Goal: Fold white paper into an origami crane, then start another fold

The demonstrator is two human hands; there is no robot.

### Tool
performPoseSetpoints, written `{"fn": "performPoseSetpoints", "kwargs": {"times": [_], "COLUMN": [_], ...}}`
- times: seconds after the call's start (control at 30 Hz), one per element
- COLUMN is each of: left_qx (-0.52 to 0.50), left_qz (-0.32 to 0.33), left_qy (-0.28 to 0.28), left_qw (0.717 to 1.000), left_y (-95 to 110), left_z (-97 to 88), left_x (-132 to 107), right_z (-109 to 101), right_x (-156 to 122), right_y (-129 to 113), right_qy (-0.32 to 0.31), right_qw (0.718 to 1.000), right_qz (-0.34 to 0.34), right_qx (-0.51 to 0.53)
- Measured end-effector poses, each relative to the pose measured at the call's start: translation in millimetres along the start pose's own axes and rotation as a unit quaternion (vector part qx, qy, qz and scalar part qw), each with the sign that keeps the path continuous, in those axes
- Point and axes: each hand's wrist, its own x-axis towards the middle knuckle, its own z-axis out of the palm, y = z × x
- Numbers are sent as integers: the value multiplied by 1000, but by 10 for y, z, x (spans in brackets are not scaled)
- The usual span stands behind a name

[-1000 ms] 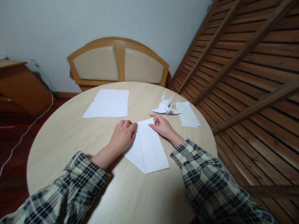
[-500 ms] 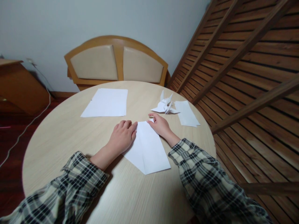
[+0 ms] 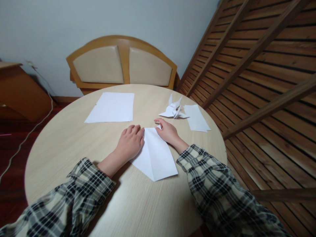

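A creased white sheet of paper (image 3: 154, 153) lies on the round table in front of me, its near end coming to a blunt point. My left hand (image 3: 130, 141) rests flat on the sheet's left edge with the fingers stretched forward. At the far right corner, my right hand (image 3: 166, 131) pinches the paper between thumb and bent fingers, and that corner is slightly lifted. Just beyond the right hand stands a folded paper crane (image 3: 173, 108), its wings and points sticking up; part of a second one may overlap it.
A stack of white paper (image 3: 111, 107) lies at the far left of the round table (image 3: 56, 148). Narrow paper strips (image 3: 197, 118) lie at the right edge. A padded headboard (image 3: 123, 62) stands behind, and a slatted wooden panel (image 3: 259, 82) rises on the right.
The right half of the sheet has lifted a little and bends along the middle crease as my right hand holds the far corner. My left hand stays in place.
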Motion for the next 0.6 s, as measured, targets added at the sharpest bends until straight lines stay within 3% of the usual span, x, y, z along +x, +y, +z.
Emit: {"fn": "performPoseSetpoints", "kwargs": {"times": [0.6], "left_qx": [31], "left_qz": [0], "left_qy": [3], "left_qw": [1000], "left_y": [5], "left_z": [-33], "left_x": [8], "right_z": [45], "right_x": [-89], "right_y": [-15], "right_qy": [-12], "right_qw": [998], "right_qz": [-53], "right_qx": [16]}}
